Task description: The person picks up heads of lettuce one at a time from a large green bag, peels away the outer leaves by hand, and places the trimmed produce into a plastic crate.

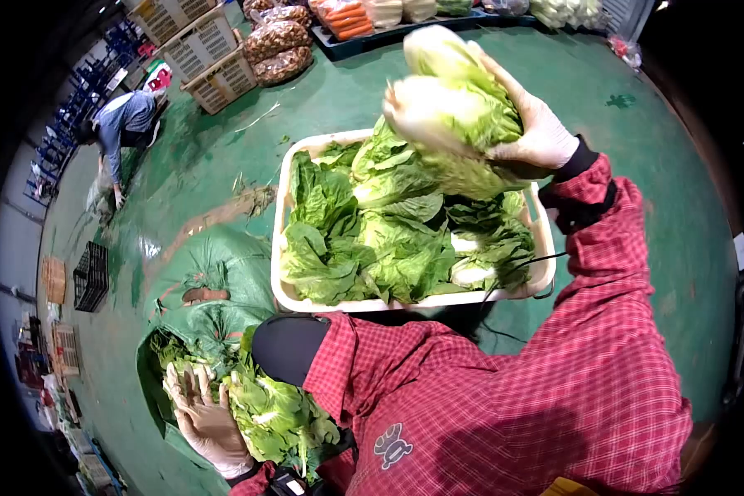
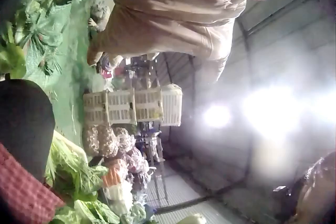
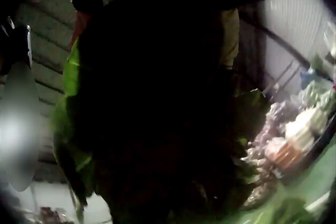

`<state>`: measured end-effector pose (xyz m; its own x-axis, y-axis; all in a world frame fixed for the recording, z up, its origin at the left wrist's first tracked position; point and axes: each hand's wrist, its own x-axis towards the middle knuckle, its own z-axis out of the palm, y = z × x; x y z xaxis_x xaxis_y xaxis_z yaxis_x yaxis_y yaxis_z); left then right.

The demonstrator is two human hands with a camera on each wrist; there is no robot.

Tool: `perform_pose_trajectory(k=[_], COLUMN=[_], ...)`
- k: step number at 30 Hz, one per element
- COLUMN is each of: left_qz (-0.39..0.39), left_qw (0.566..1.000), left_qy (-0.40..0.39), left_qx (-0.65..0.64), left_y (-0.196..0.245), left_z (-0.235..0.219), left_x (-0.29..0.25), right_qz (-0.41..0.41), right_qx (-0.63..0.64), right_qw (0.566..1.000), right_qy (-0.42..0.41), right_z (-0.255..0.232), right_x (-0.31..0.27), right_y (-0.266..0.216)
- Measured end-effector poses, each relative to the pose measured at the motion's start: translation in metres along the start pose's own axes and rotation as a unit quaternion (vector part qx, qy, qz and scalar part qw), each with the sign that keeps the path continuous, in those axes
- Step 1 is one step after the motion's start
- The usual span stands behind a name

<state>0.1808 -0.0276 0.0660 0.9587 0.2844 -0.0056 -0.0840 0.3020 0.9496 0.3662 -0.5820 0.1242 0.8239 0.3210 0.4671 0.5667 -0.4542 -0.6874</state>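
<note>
A pale-based napa cabbage (image 1: 463,103) is gripped in my gloved right hand (image 1: 541,132), raised above the far right part of a white crate (image 1: 413,306). Motion blurs its base. Leafy green heads (image 1: 388,223) fill the crate, some with white stalks showing. In the right wrist view the dark, leafy-edged mass (image 3: 73,124) blocks most of the picture. My gloved left hand (image 1: 211,417) spreads its fingers over leafy heads (image 1: 277,413) in an open green sack (image 1: 169,430) at lower left. The left wrist view shows that hand (image 2: 163,22) with nothing held.
My knee (image 1: 289,347) stands between sack and crate. Another person (image 1: 124,124) bends down at far left, near a black crate (image 1: 91,277). Stacked crates (image 1: 198,50), bagged goods (image 1: 277,50) and bagged carrots (image 1: 343,16) line the back. A thin dark cord (image 1: 521,264) crosses the white crate's right rim.
</note>
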Motion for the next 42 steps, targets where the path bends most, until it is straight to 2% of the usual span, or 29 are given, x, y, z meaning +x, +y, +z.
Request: perform_pose_trajectory(k=[1, 3, 4, 5, 6, 7, 8, 9, 12, 13, 14, 15, 17, 19, 20, 21, 23, 24, 27, 29, 30, 31, 32, 34, 35, 38, 39, 41, 42], left_qz=[-0.006, -0.01, -0.011, -0.011, 0.001, 0.002, 0.005, 0.009, 0.031, 0.037, 0.042, 0.046, 0.056, 0.053, 0.061, 0.068, 0.082, 0.092, 0.096, 0.078, 0.064, 0.044, 0.048, 0.088, 0.093, 0.115, 0.117, 0.091, 0.095], left_qw=[1.0, 0.999, 0.999, 0.997, 0.998, 0.996, 0.995, 0.993, 0.986, 0.981, 0.972, 0.962, 0.937, 0.909, 0.9, 0.892, 0.89, 0.888, 0.868, 0.862, 0.86, 0.857, 0.853, 0.853, 0.854, 0.859, 0.859, 0.855, 0.858], left_qy=[0.005, 0.032, 0.048, 0.066, 0.066, 0.085, 0.098, 0.114, 0.162, 0.188, 0.231, 0.27, 0.335, 0.399, 0.414, 0.426, 0.43, 0.433, 0.469, 0.492, 0.498, 0.506, 0.513, 0.511, 0.511, 0.491, 0.488, 0.508, 0.499], left_qx=[-0.018, -0.018, -0.022, -0.027, -0.006, 0.007, 0.006, 0.007, 0.035, 0.027, 0.008, -0.015, -0.086, -0.109, -0.121, -0.132, -0.127, -0.123, -0.131, -0.098, -0.095, -0.092, -0.083, -0.059, -0.042, -0.089, -0.098, -0.044, -0.081], left_y=[-0.004, -0.009, -0.009, -0.009, -0.009, -0.011, -0.015, -0.015, -0.013, -0.017, -0.022, -0.029, -0.045, -0.049, -0.054, -0.058, -0.057, -0.055, -0.056, -0.077, -0.077, -0.075, -0.06, -0.05, -0.05, -0.049, -0.051, -0.059, -0.054], left_z=[-0.011, -0.026, -0.03, -0.035, -0.041, -0.053, -0.068, -0.084, -0.101, -0.118, -0.134, -0.152, -0.189, -0.205, -0.214, -0.222, -0.225, -0.227, -0.237, -0.255, -0.26, -0.258, -0.25, -0.252, -0.254, -0.266, -0.27, -0.28, -0.28], left_x=[-0.001, -0.005, -0.008, -0.013, -0.019, -0.026, -0.036, -0.045, -0.079, -0.091, -0.104, -0.115, -0.138, -0.153, -0.156, -0.157, -0.157, -0.153, -0.139, -0.135, -0.134, -0.134, -0.131, -0.128, -0.128, -0.125, -0.124, -0.122, -0.122], right_qz=[0.041, 0.144, 0.057, 0.137, 0.177, 0.238, 0.266, 0.261, 0.222, 0.206, 0.221, 0.234, 0.18, 0.026, -0.068, -0.159, -0.181, -0.214, -0.28, -0.186, -0.14, -0.089, -0.087, -0.139, -0.219, -0.169, -0.17, -0.126, -0.15], right_qx=[-0.037, -0.199, -0.236, -0.318, -0.372, -0.399, -0.411, -0.406, -0.351, -0.41, -0.432, -0.459, -0.377, -0.36, -0.292, -0.22, -0.054, -0.026, 0.012, -0.033, -0.029, -0.025, 0.027, -0.051, -0.088, -0.168, -0.169, -0.116, -0.106], right_qw=[0.998, 0.958, 0.951, 0.897, 0.84, 0.802, 0.786, 0.796, 0.815, 0.775, 0.711, 0.687, 0.791, 0.842, 0.864, 0.873, 0.851, 0.833, 0.776, 0.757, 0.762, 0.764, 0.781, 0.826, 0.843, 0.859, 0.879, 0.861, 0.869], right_qy=[-0.039, -0.148, -0.193, -0.274, -0.353, -0.376, -0.377, -0.365, -0.404, -0.434, -0.51, -0.513, -0.448, -0.4, -0.404, -0.405, -0.491, -0.509, -0.565, -0.626, -0.632, -0.639, -0.617, -0.544, -0.484, -0.453, -0.412, -0.479, -0.46], right_z=[-0.003, 0.014, 0.035, 0.067, 0.103, 0.139, 0.157, 0.157, 0.127, 0.123, 0.123, 0.123, 0.12, 0.144, 0.164, 0.19, 0.252, 0.29, 0.44, 0.552, 0.602, 0.651, 0.724, 0.767, 0.792, 0.85, 0.872, 0.897, 0.906], right_x=[-0.004, -0.017, -0.036, -0.063, -0.098, -0.123, -0.141, -0.144, -0.123, -0.109, -0.059, -0.037, 0.013, 0.064, 0.086, 0.106, 0.133, 0.14, 0.144, 0.13, 0.119, 0.103, 0.085, 0.079, 0.081, 0.091, 0.088, 0.083, 0.072], right_y=[-0.009, -0.005, 0.032, 0.073, 0.101, 0.098, 0.113, 0.12, 0.127, 0.116, 0.054, 0.049, 0.01, -0.076, -0.116, -0.154, -0.233, -0.253, -0.278, -0.277, -0.275, -0.263, -0.222, -0.243, -0.25, -0.272, -0.264, -0.253, -0.242])
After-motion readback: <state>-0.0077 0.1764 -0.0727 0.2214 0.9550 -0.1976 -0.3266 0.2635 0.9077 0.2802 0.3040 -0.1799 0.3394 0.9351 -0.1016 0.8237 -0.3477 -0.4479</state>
